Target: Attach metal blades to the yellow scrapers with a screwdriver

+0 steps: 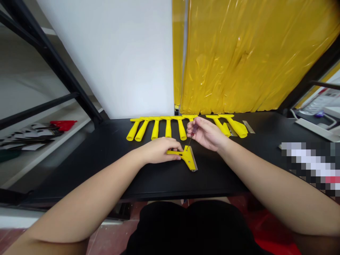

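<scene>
Here the left hand (159, 150) pins the scraper (184, 157) lengthwise left-right, blade rightward; right hand (207, 134) pinches a screwdriver (190, 140).

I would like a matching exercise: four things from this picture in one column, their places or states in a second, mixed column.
Things
1. yellow scraper
2. small screwdriver
3. row of yellow scrapers
4. red object

Places or states
A. on the shelf at the far left
B. lined up at the back of the black table
C. pressed down by the left hand
D. held in the fingers of the right hand, tip down

Pairs: 1-C, 2-D, 3-B, 4-A
</scene>
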{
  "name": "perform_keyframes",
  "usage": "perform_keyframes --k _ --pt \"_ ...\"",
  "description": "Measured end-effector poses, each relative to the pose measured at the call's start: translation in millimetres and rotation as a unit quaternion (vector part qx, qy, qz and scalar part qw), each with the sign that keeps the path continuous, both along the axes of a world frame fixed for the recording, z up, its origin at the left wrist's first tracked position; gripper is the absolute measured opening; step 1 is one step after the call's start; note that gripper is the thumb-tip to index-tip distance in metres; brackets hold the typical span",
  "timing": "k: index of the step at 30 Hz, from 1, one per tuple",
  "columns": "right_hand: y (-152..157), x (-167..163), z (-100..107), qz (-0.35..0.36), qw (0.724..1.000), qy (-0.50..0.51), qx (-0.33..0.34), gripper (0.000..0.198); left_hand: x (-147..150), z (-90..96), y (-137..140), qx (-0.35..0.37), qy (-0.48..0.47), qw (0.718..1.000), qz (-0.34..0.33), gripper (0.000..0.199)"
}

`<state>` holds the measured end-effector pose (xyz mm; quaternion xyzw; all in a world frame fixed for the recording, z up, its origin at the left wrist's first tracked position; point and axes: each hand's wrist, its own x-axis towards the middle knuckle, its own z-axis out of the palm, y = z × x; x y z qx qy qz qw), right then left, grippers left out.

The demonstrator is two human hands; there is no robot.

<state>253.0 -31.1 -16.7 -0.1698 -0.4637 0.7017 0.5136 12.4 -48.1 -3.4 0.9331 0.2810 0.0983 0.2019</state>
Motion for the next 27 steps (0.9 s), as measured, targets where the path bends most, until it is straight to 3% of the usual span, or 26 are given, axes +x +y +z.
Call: perform_keyframes --k 8,17,27 --pt "-11 -8 6 0.1 0.994 0.03 -0.018 0.032 0 -1.1 1 0.002 -0.002 1.0 -0.008 0.025" --pt "-14 -10 5 0.017 1.0 0.016 0.019 0.035 1 -1.9 1 0.01 -0.001 1.0 -0.007 0.025" --pt "-5 -1 4 0.043 0.996 -0.043 0.059 0.037 2 1.4 -2 -0.002 0.01 1.0 -0.002 0.024"
